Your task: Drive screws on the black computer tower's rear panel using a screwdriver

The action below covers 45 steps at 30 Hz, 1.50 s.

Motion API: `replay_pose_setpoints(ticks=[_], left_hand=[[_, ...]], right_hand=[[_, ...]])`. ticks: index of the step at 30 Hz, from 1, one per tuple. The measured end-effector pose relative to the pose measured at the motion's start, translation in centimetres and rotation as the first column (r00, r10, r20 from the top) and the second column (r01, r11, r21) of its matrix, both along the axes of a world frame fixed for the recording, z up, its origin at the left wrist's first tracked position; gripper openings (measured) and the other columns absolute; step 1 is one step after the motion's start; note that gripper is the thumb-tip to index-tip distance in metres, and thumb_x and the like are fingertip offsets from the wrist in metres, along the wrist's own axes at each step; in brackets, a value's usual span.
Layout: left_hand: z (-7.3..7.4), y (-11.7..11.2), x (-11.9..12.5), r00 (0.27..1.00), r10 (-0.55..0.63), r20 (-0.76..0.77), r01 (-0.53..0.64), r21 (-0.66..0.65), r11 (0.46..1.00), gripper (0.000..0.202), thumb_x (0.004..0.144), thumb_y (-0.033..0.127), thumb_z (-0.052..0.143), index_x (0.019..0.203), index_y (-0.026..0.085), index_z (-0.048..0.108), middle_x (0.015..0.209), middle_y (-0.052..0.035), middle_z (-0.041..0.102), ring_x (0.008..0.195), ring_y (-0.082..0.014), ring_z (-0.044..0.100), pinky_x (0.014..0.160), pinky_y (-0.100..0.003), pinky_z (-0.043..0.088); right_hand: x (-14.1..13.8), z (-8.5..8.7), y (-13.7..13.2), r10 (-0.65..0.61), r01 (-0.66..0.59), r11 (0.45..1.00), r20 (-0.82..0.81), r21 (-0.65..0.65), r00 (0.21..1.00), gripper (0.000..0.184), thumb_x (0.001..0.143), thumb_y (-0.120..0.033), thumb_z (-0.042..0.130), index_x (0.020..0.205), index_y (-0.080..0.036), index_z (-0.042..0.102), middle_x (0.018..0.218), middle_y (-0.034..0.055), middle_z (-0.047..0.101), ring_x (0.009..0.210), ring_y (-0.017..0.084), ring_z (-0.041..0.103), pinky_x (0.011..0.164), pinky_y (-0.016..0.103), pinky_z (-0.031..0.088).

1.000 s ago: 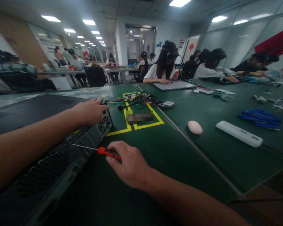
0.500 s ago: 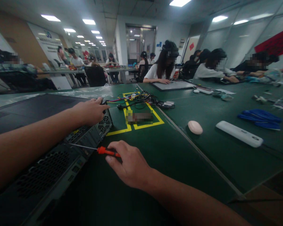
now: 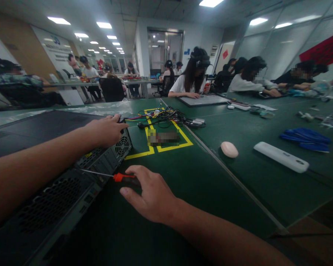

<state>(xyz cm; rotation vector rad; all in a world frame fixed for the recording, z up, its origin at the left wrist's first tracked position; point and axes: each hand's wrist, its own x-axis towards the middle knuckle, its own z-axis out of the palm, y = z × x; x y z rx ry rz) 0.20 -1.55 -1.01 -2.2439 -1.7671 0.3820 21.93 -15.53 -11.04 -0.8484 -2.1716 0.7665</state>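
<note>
A black desktop computer case [image 3: 58, 119] lies on the green table at the left, its vented rear panel facing right. My left hand [image 3: 107, 130] rests on the top near the far rear corner, fingers stretched out over the edge. In my right hand [image 3: 152, 194] is a screwdriver with an orange and black handle [image 3: 118, 177]. Its long thin shaft runs left to the rear panel, where the tip meets the case; the screw itself is too small to make out. My thumb stands a little off the handle while my fingers curl over it.
Beyond the case lies a tangle of cables [image 3: 169, 115] near yellow tape markings [image 3: 180, 147] and a blurred-out object [image 3: 163, 138]. To the right are a pale oval object [image 3: 229, 149], a white power bank [image 3: 281, 157] and a blue bundle [image 3: 305, 138]. Several people sit at tables behind.
My right thumb has moved down and away from the screwdriver handle, and the handle has turned, showing more black. My left hand has stayed in place on the case.
</note>
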Motion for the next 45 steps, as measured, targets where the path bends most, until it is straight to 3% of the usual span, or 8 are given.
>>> replay_pose_setpoints(ticks=[3, 7, 19, 25, 34, 40, 45], left_hand=[[-0.3, 0.2, -0.3, 0.998, -0.006, 0.065, 0.005, 0.015, 1.000, 0.068, 0.099, 0.037, 0.045, 0.166, 0.028, 0.055, 0.173, -0.0217, 0.049, 0.147, -0.0494, 0.059, 0.111, -0.064, 0.055], [-0.5, 0.3, -0.5, 0.996, 0.013, 0.086, -0.015, 0.021, 1.000, 0.069, 0.097, 0.040, 0.051, 0.166, 0.034, 0.056, 0.174, -0.0154, 0.049, 0.147, -0.0448, 0.059, 0.113, -0.056, 0.053], [-0.2, 0.1, -0.2, 1.000, -0.004, 0.000, 0.004, -0.001, 1.000, 0.068, 0.103, 0.033, 0.036, 0.170, 0.029, 0.049, 0.175, -0.0241, 0.044, 0.152, -0.0486, 0.055, 0.112, -0.062, 0.054], [-0.1, 0.0, -0.1, 0.998, 0.006, 0.070, -0.007, 0.014, 1.000, 0.067, 0.100, 0.035, 0.047, 0.166, 0.031, 0.056, 0.175, -0.0201, 0.047, 0.152, -0.0480, 0.055, 0.115, -0.060, 0.053], [0.3, -0.5, 0.3, 1.000, 0.009, -0.005, -0.010, -0.012, 1.000, 0.067, 0.104, 0.032, 0.036, 0.170, 0.028, 0.050, 0.177, -0.0232, 0.042, 0.153, -0.0467, 0.054, 0.113, -0.060, 0.054], [-0.1, 0.0, 0.0, 0.998, 0.013, 0.057, -0.013, 0.004, 1.000, 0.068, 0.100, 0.034, 0.047, 0.167, 0.029, 0.055, 0.179, -0.0201, 0.043, 0.155, -0.0485, 0.053, 0.115, -0.061, 0.053], [0.1, -0.3, 0.2, 0.998, 0.007, 0.055, -0.007, -0.002, 1.000, 0.068, 0.101, 0.034, 0.045, 0.168, 0.028, 0.053, 0.180, -0.0214, 0.041, 0.155, -0.0497, 0.053, 0.114, -0.063, 0.054]], right_hand=[[-0.1, -0.1, 0.1, -0.005, 0.005, 1.000, 0.020, -0.001, 1.000, 0.032, 0.106, -0.033, 0.065, 0.136, -0.022, 0.059, 0.124, 0.0104, 0.074, 0.100, 0.025, 0.072, 0.092, 0.043, 0.059], [-0.1, -0.1, 0.2, -0.004, 0.003, 1.000, 0.040, 0.013, 0.999, 0.024, 0.107, -0.027, 0.063, 0.131, -0.023, 0.061, 0.120, 0.0087, 0.074, 0.098, 0.024, 0.072, 0.090, 0.041, 0.059], [-0.1, 0.1, 0.1, -0.015, 0.015, 1.000, 0.040, -0.002, 0.999, 0.021, 0.108, -0.029, 0.065, 0.129, -0.026, 0.061, 0.116, 0.0057, 0.073, 0.094, 0.022, 0.070, 0.088, 0.040, 0.058], [0.0, 0.2, 0.2, -0.013, 0.014, 1.000, 0.038, -0.017, 0.999, 0.021, 0.108, -0.031, 0.065, 0.128, -0.025, 0.061, 0.115, 0.0061, 0.074, 0.092, 0.022, 0.070, 0.086, 0.039, 0.058], [0.0, -0.1, 0.3, -0.015, 0.014, 1.000, 0.055, 0.015, 0.998, 0.023, 0.110, -0.034, 0.064, 0.131, -0.025, 0.061, 0.119, 0.0066, 0.073, 0.098, 0.023, 0.071, 0.088, 0.040, 0.058], [-0.1, -0.3, 0.3, -0.030, 0.027, 0.999, 0.060, 0.045, 0.998, 0.024, 0.111, -0.038, 0.062, 0.132, -0.026, 0.062, 0.117, 0.0062, 0.072, 0.098, 0.023, 0.071, 0.087, 0.039, 0.058], [0.0, -0.4, 0.3, -0.033, 0.030, 0.998, 0.063, 0.052, 0.997, 0.026, 0.113, -0.043, 0.058, 0.131, -0.025, 0.065, 0.116, 0.0065, 0.072, 0.096, 0.022, 0.069, 0.083, 0.037, 0.057]])
